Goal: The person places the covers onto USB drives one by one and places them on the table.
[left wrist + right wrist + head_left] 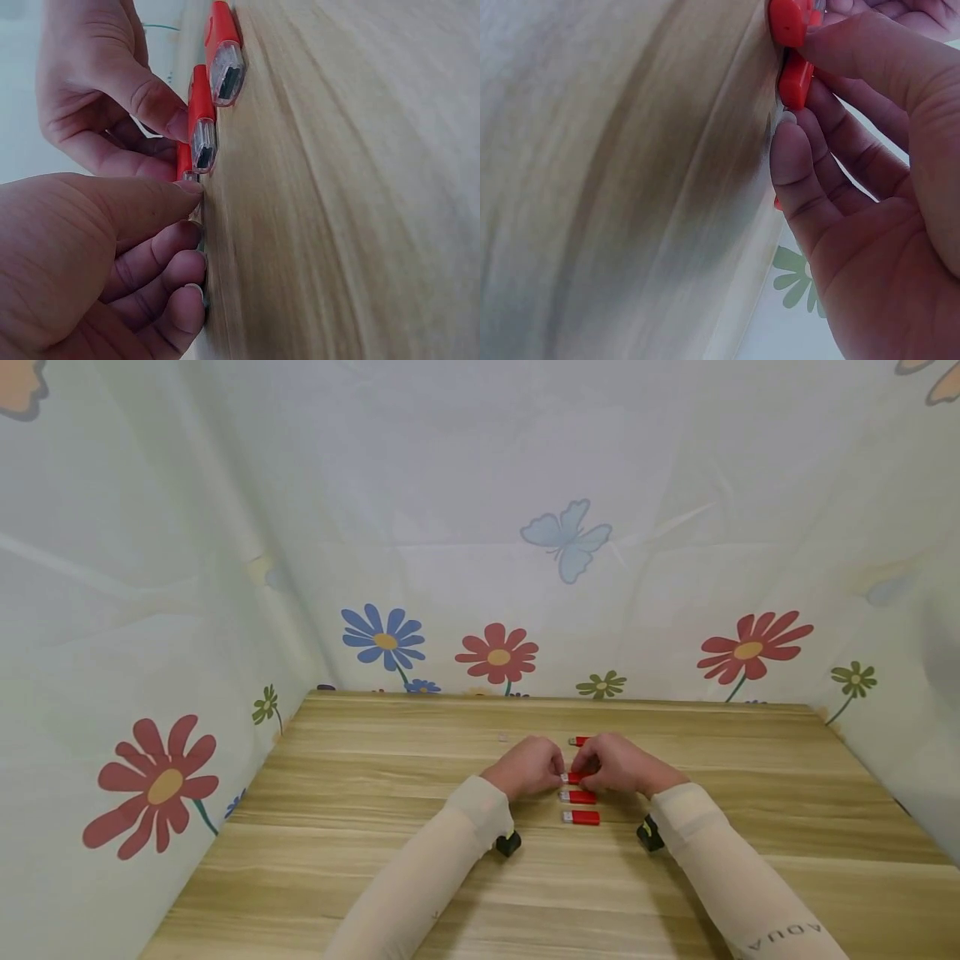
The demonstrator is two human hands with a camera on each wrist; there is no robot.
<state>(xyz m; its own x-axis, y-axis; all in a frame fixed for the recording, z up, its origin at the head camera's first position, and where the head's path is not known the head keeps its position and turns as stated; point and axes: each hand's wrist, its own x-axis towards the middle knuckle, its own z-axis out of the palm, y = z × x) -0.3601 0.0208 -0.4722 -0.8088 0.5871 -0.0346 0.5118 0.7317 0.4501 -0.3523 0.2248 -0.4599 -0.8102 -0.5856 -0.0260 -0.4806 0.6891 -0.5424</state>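
Several red USB flash drives with clear ends lie in a column on the table. In the head view, my left hand point(528, 766) and right hand point(618, 762) meet at one red USB flash drive point(574, 778). The left thumb and fingers pinch its clear end, while the right thumb and fingers hold its red body point(796, 79). Just nearer to me are a second drive point(577, 797) and a third drive point(581, 817). Beyond the right fingers, another drive point(577, 741) is partly hidden. In the left wrist view, the left hand point(112, 255) covers much of the held drive.
A small clear piece point(502, 737) lies on the wooden table point(360, 793), beyond the left hand. White curtains point(450, 485) printed with flowers and butterflies stand at the table's back and sides. Dark wrist cameras point(507, 843) hang under the sleeves.
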